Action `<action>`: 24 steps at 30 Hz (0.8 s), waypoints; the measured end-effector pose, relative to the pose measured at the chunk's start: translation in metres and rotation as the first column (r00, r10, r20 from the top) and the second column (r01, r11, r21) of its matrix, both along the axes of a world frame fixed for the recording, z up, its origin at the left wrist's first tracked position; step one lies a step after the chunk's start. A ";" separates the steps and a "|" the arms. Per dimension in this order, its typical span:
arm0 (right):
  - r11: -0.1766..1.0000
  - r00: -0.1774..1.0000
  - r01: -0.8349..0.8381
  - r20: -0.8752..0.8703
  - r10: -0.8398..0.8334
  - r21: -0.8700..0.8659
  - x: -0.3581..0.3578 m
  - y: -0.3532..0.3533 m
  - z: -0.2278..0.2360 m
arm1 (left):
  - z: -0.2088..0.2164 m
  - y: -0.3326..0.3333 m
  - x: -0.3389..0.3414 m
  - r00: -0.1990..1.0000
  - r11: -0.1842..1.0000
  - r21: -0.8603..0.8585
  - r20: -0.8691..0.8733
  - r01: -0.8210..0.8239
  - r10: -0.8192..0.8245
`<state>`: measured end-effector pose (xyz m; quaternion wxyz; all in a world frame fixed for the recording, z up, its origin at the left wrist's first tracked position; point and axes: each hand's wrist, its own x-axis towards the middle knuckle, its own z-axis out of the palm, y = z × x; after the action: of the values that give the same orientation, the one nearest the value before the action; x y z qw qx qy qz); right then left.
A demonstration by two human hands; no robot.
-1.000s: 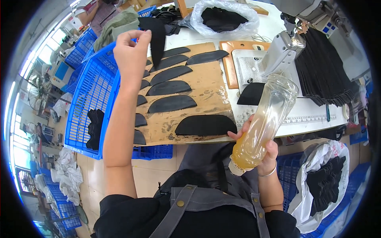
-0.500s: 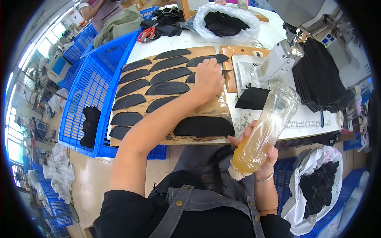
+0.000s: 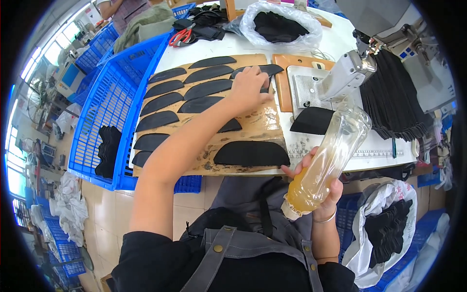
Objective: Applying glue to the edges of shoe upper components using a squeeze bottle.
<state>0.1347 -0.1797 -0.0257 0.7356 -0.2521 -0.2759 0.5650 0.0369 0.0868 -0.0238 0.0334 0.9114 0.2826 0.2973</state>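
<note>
My left hand (image 3: 249, 88) reaches across the brown board (image 3: 250, 130), over a black half-moon fabric piece (image 3: 265, 86) near its upper right. Its thumb and fingers are apart, with part of that piece showing between them; the palm hides the rest. Just beyond the fingers lies another black piece (image 3: 273, 69). Several more matching pieces lie in slanting columns, and a larger black piece (image 3: 251, 154) sits at the near edge. In my right hand (image 3: 330, 197) is a clear plastic bottle (image 3: 323, 168), cap end down, with yellowish liquid gathered toward the cap.
A blue crate (image 3: 92, 160) stands left of the board. Beyond are red-handled scissors (image 3: 181, 38) and a plastic bag of black pieces (image 3: 280, 28). A sewing machine (image 3: 345, 73) and stacked black strips (image 3: 394, 97) stand to the right. Behind the crate is another person (image 3: 127, 13).
My left hand has shifted slightly left and its thumb has spread from the fingers. The pointed end of the piece under it no longer juts past the board's right side. The bottle stays nearly still.
</note>
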 end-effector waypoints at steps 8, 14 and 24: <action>1.000 1.000 -0.006 -0.019 0.006 -0.029 -0.001 -0.001 -0.002 | 0.000 0.001 0.000 0.993 0.993 0.016 -0.026 0.118 -0.118; 1.000 0.999 -0.021 -0.028 0.021 -0.010 0.003 -0.003 -0.005 | 0.008 -0.007 0.002 0.996 0.998 -0.062 -0.083 0.011 -0.017; 0.972 0.971 0.220 0.081 -0.227 0.085 0.005 -0.006 0.017 | 0.069 -0.074 -0.079 0.993 0.992 -0.072 0.051 0.107 -0.103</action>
<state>0.1398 -0.1854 -0.0088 0.7903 -0.2788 -0.2998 0.4558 -0.0425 0.0127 0.0451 0.0896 0.9159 0.2443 0.3057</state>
